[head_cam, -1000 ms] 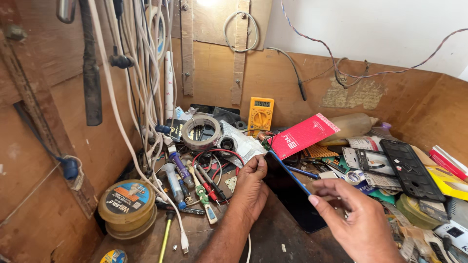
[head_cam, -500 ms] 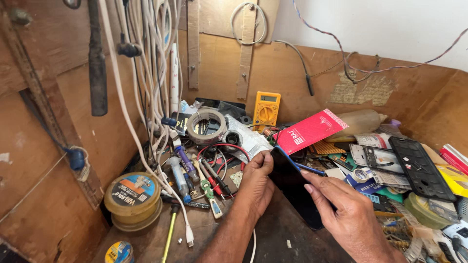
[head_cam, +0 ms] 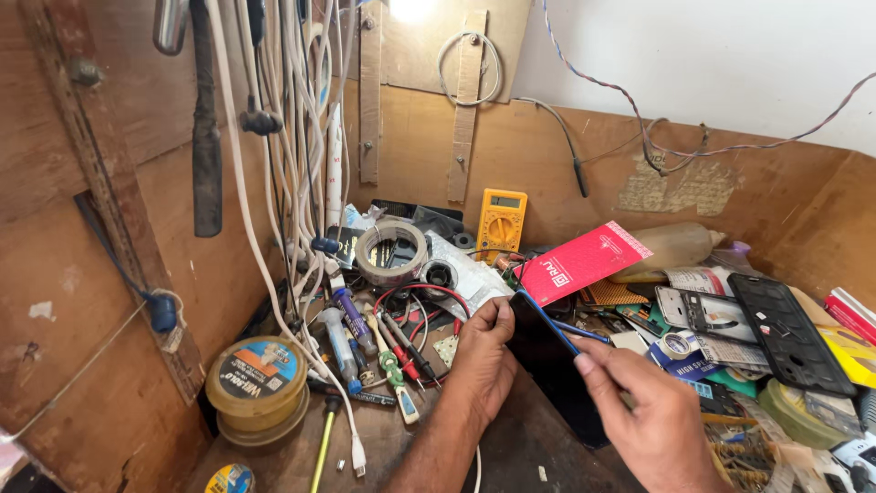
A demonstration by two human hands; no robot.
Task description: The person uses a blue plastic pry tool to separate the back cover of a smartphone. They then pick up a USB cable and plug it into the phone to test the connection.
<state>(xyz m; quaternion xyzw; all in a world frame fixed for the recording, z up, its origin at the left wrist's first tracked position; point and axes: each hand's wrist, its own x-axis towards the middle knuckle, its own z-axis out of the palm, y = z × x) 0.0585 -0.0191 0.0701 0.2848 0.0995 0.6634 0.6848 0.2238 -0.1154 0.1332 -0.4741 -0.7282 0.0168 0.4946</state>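
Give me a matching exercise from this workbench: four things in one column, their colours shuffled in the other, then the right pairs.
Things:
1. multimeter
2. flat card packet
3. phone held between the left hand and right hand
4. round tin

Colours:
A. black
B. yellow-orange
C. gold with a blue lid label
D. pink-red

Pairs: 1-B, 2-D, 3-A, 4-C

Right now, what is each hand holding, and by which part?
The left hand grips the dark phone by its upper left edge. The right hand pinches a thin blue tool near its lower end.
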